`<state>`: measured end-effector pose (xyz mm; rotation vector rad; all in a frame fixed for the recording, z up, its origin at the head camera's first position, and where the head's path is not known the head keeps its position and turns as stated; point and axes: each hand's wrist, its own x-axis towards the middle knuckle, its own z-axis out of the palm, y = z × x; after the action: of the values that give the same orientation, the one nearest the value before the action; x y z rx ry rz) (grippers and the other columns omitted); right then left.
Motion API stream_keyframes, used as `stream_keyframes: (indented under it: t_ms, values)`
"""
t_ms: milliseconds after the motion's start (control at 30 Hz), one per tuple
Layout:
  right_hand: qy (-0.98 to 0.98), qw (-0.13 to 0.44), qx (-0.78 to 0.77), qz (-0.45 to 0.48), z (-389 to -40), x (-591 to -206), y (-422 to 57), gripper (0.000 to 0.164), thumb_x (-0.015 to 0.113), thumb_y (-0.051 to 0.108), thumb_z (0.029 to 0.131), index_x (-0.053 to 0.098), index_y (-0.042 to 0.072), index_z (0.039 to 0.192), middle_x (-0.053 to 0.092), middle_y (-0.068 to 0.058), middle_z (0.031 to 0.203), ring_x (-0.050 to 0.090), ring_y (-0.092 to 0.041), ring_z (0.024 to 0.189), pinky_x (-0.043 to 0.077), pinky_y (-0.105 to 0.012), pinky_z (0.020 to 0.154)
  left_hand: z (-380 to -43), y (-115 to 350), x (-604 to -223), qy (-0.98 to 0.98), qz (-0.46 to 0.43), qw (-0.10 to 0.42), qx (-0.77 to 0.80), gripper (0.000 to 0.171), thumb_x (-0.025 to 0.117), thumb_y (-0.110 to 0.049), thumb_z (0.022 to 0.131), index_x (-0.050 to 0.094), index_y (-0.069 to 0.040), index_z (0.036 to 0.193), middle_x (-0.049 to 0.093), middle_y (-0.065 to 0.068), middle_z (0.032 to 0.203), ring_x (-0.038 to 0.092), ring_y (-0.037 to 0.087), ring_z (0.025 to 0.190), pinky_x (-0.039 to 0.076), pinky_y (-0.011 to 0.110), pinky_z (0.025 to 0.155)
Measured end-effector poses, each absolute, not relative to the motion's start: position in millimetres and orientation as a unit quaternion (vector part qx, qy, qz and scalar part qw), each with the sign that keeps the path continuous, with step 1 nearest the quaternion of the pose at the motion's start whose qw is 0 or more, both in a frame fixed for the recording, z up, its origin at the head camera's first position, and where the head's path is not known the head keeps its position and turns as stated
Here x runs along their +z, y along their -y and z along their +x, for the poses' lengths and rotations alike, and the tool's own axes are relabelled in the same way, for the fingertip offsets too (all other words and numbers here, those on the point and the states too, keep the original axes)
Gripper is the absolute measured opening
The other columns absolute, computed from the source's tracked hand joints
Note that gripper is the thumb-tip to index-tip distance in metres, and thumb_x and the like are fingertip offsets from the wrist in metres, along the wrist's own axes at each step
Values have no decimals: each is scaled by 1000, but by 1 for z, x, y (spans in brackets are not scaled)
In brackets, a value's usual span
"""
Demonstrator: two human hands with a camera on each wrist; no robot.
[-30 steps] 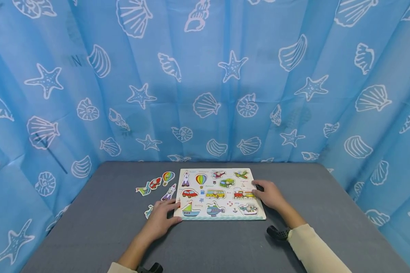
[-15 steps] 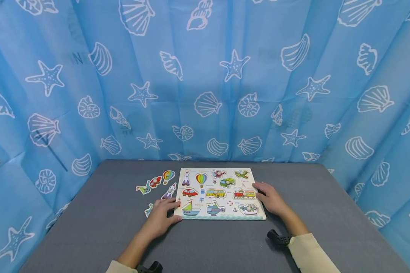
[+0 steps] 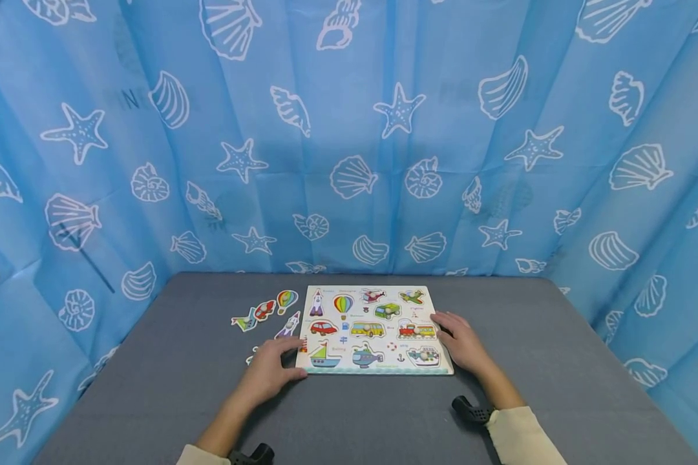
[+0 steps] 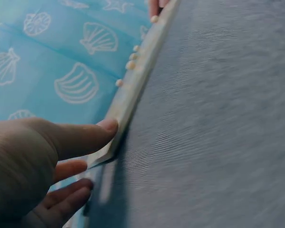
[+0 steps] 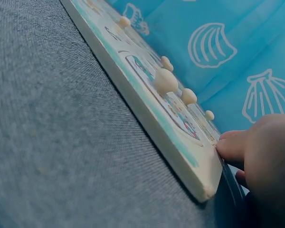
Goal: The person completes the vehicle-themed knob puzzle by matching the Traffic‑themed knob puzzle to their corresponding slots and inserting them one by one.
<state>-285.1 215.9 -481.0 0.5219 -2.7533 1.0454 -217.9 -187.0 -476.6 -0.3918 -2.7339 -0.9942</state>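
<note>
A white wooden knob puzzle board (image 3: 378,371) with vehicle pictures lies on the grey table. Several pieces with pale round knobs (image 5: 166,81) stand in it, including a ship piece (image 3: 423,356) and a bus piece (image 3: 367,329). My left hand (image 3: 269,369) is at the board's left edge, its thumb at the front corner and its fingers loose in the left wrist view. At the right edge lies my right hand (image 3: 464,345), fingers relaxed; the right wrist view has its thumb (image 5: 232,146) against the board's side. Neither hand grips a piece.
Left of the board lie loose pieces: a balloon (image 3: 287,301), a red piece (image 3: 264,310), a sailboat (image 3: 245,320) and a rocket (image 3: 287,325). Another piece is mostly hidden behind my left hand. A blue shell-patterned curtain (image 3: 349,213) hangs behind the table.
My right hand's thumb and fingers have eased back from the right edge, and a dark thing at that hand is no longer seen. My left hand has shifted slightly left. The board stays put.
</note>
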Motion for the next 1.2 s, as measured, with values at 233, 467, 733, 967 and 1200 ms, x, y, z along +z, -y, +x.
stream_keyframes:
  t_ms: [233, 467, 733, 967, 1200]
  values:
    - [920, 78, 344, 173, -283, -481, -215, 39, 51, -1, 96, 51, -9, 134, 46, -29, 140, 30, -50, 133, 24, -63, 104, -217, 196, -468, 924, -97, 124, -349, 48, 87, -11, 70, 70, -11, 116, 67, 5, 111, 63, 25, 101, 49, 45, 86]
    - [922, 79, 335, 176, -283, -481, -215, 38, 52, -1, 96, 52, -9, 134, 46, -29, 140, 31, -50, 133, 24, -64, 104, -220, 200, -473, 907, -108, 184, -364, 36, 85, -6, 73, 73, -7, 107, 69, 3, 97, 64, 19, 87, 51, 39, 75]
    - [924, 75, 336, 168, -284, -480, -214, 39, 51, 1, 97, 51, -8, 135, 46, -28, 140, 31, -48, 134, 24, -63, 104, -239, 206, -472, 911, -98, 232, -328, 21, 80, -5, 78, 74, -8, 98, 65, 2, 85, 60, 20, 81, 46, 41, 74]
    - [925, 76, 333, 169, -286, -482, -216, 39, 52, 1, 97, 52, -8, 134, 46, -27, 140, 30, -47, 135, 24, -63, 105, -262, 210, -472, 944, -61, 177, -270, 21, 77, -14, 83, 74, -8, 102, 65, 8, 105, 59, 30, 102, 45, 49, 89]
    - [924, 85, 330, 175, -282, -481, -215, 38, 53, 1, 96, 53, -8, 133, 48, -27, 139, 32, -48, 133, 25, -63, 104, -279, 212, -468, 968, -79, 108, -212, 23, 74, -19, 87, 73, -9, 107, 66, 8, 107, 61, 28, 103, 47, 49, 89]
